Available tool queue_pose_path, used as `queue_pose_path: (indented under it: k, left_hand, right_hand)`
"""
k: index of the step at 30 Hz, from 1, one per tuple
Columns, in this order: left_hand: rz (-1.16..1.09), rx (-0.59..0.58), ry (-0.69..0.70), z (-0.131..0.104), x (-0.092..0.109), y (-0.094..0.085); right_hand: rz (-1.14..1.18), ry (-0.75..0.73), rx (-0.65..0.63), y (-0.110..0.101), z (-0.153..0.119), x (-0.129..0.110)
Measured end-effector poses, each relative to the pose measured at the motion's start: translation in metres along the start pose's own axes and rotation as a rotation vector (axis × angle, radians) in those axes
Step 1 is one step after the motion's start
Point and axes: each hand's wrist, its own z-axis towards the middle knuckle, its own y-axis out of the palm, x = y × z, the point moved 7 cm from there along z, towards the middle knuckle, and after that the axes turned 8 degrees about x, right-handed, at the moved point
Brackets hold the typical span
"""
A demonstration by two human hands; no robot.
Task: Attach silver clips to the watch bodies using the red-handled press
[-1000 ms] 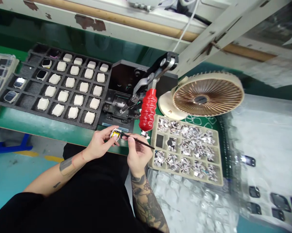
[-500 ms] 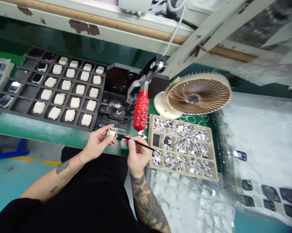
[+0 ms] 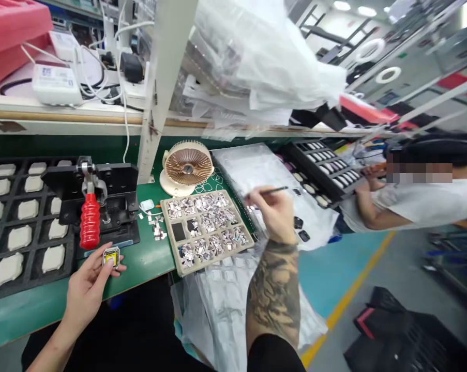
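My left hand [image 3: 88,284] holds a small square watch case [image 3: 111,257] with a yellow and white inside, thumb on top, over the green table edge. My right hand [image 3: 274,214] is raised beyond the right side of the parts tray, its fingers closed round a thin black tool [image 3: 275,190] that points right. Between the hands lies the beige compartment tray [image 3: 213,267], filled with small silvery pieces [image 3: 217,219]. A black press [image 3: 119,206] with a red ribbed handle [image 3: 90,221] stands just behind my left hand.
A dark foam tray [image 3: 31,271] of pale watch cases lies at left. Behind the parts tray stands a fan [image 3: 189,168]. Plastic-covered trays [image 3: 249,165] lie at right, where another person [image 3: 407,206] sits by a black tray [image 3: 314,175]. A shelf post [image 3: 165,77] rises centrally.
The view has swung right, bringing the other person into sight. My right hand has moved away from the watch case, out to the right with the black tool. My left hand still holds the case.
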Motion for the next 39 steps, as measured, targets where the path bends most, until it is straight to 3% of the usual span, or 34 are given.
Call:
queue_pose_path:
  k: [2, 3, 5, 8, 11, 13, 15, 17, 19, 24, 29, 33, 36, 39]
  left_hand:
    - [0.008, 0.002, 0.007, 0.000, -0.001, -0.001]
    - [0.009, 0.005, 0.006, 0.000, -0.001, -0.001]
    - [0.006, 0.019, 0.007, -0.001, 0.001, -0.001]
    - [0.000, 0.037, 0.016, -0.002, 0.007, 0.000]
    - [0.000, 0.034, 0.024, -0.001, 0.011, 0.001]
    - [0.014, 0.014, 0.023, -0.001, 0.011, 0.001]
    - [0.025, -0.009, 0.023, 0.000, 0.010, 0.002]
    - [0.021, -0.020, 0.025, 0.000, 0.010, 0.001]
    - [0.008, -0.024, 0.028, -0.001, 0.010, 0.000]
    - [0.006, -0.052, 0.027, -0.002, 0.012, 0.002]
    - [-0.030, -0.027, 0.033, -0.002, 0.013, 0.002]
    - [-0.091, -0.034, 0.007, -0.001, 0.011, 0.004]
    - [-0.037, -0.077, 0.033, 0.000, 0.015, 0.005]
    - [0.176, -0.148, 0.154, 0.001, 0.026, 0.008]
  right_hand:
    - [-0.101, -0.099, 0.398, -0.004, 0.017, -0.004]
    - [-0.133, -0.149, 0.503, 0.004, 0.013, -0.009]
    - [-0.178, -0.272, 0.530, 0.032, -0.015, -0.023]
    - [-0.165, -0.525, 0.287, 0.088, -0.092, -0.053]
    - [-0.201, -0.725, -0.125, 0.150, -0.175, -0.077]
    - [-0.320, -0.787, -0.341, 0.185, -0.213, -0.082]
    - [-0.445, -0.801, -0.488, 0.209, -0.231, -0.081]
    - [-0.507, -0.781, -0.588, 0.219, -0.232, -0.076]
    - [-0.504, -0.710, -0.598, 0.214, -0.215, -0.069]
    - [-0.657, -0.454, -0.423, 0.186, -0.133, -0.039]
    - [-0.673, -0.336, -0.562, 0.198, -0.086, -0.011]
    - [-0.580, -0.298, -0.565, 0.199, -0.081, -0.004]
    - [-0.466, -0.282, -0.364, 0.186, -0.088, -0.020]
    - [-0.222, -0.230, -0.196, 0.179, -0.117, -0.052]
